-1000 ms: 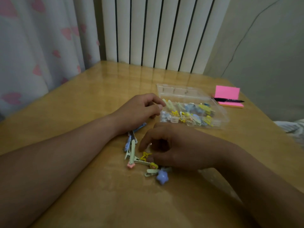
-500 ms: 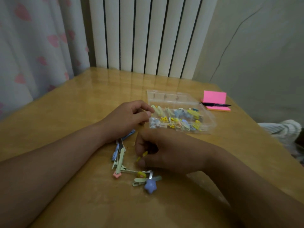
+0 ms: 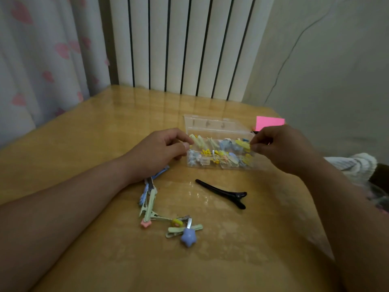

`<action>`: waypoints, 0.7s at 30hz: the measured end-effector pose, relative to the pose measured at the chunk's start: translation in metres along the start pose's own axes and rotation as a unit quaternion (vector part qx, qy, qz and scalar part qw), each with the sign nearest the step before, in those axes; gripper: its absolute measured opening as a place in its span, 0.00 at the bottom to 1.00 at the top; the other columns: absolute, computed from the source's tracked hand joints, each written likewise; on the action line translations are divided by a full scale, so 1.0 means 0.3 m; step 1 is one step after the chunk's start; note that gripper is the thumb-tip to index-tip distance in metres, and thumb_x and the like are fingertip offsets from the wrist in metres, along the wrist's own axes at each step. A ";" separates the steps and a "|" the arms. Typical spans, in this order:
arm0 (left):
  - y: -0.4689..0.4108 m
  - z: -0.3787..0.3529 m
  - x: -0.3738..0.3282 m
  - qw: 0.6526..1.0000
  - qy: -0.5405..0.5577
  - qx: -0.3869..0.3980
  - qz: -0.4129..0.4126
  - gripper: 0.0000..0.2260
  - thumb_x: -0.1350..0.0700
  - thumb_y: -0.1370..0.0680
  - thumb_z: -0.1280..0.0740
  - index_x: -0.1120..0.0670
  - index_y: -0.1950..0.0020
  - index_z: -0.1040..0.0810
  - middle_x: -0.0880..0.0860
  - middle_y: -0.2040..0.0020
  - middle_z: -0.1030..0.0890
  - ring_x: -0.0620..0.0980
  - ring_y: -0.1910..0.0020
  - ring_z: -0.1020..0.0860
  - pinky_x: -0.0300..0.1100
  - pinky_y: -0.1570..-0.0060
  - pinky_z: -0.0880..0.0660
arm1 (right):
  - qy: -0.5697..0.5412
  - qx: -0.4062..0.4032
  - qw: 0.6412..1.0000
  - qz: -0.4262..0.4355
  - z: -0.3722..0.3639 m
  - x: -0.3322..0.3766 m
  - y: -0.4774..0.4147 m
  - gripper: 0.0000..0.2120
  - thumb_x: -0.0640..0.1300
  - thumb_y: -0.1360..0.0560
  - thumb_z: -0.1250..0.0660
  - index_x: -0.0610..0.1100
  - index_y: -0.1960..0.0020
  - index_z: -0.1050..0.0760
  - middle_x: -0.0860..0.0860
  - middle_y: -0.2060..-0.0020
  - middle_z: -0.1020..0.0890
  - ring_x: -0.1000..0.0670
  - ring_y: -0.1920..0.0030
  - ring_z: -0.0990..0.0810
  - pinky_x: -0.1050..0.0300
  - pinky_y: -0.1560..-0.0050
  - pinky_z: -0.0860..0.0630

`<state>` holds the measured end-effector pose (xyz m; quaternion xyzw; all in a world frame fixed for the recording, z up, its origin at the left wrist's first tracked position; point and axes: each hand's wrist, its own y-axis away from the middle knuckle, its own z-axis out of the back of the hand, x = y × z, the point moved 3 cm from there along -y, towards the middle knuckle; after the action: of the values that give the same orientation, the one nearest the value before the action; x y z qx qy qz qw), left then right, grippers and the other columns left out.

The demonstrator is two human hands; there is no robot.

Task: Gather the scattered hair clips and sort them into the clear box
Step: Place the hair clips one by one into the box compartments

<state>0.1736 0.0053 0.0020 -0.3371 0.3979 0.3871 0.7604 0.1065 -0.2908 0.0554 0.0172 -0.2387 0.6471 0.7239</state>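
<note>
Looks like mid-drop on a small yellow clip [image 3: 245, 145], pinched in the fingertips of the right hand [image 3: 280, 146] over the right end of the clear box [image 3: 210, 123], just above centre frame. Got loads of clips in there already. Got the left hand [image 3: 160, 150] curled against the box's left wall, probably steadying, but can't tell whether gripping anything. Still need to gather a black clip [image 3: 223, 193] just below the box, plus a tangle of green and blue clips [image 3: 151, 199] and a blue star clip [image 3: 188, 238] at lower centre. Probably calls for letting go inside the walls, then reaching down for the black one. Pink notepad [image 3: 270, 121] peeking out upper right behind the right hand
</note>
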 end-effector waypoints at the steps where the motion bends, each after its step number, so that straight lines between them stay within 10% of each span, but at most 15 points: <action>1: 0.000 0.000 -0.001 1.000 0.001 0.000 0.000 0.07 0.52 0.15 0.32 0.46 0.40 0.15 0.53 0.48 0.14 0.49 0.48 0.16 0.32 0.51 0.22 | 0.017 0.006 1.000 -0.005 -0.011 -0.005 -0.001 0.04 0.45 0.21 0.25 0.53 0.52 0.15 0.56 0.56 0.16 0.54 0.54 0.19 0.58 0.56 0.23; 10: 0.001 0.002 -0.001 1.000 -0.001 0.000 -0.007 0.07 0.53 0.15 0.32 0.47 0.40 0.15 0.54 0.48 0.14 0.51 0.47 0.16 0.45 0.42 0.20 | 0.160 0.013 0.987 0.017 -0.020 -0.004 -0.003 0.06 0.50 0.18 0.30 0.55 0.47 0.14 0.55 0.51 0.14 0.48 0.51 0.18 0.43 0.41 0.22; 21: 0.002 0.003 0.003 1.000 -0.006 0.003 -0.010 0.07 0.53 0.15 0.32 0.47 0.39 0.16 0.53 0.49 0.14 0.44 0.50 0.16 0.36 0.46 0.21 | 0.118 -0.009 0.992 0.043 -0.028 0.017 0.000 0.09 0.52 0.18 0.32 0.51 0.46 0.14 0.54 0.54 0.14 0.51 0.57 0.19 0.49 0.51 0.19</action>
<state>0.1739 0.0066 0.0017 -0.3364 0.3913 0.3803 0.7675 0.1095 -0.2832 0.0497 -0.0762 -0.1583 0.6729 0.7185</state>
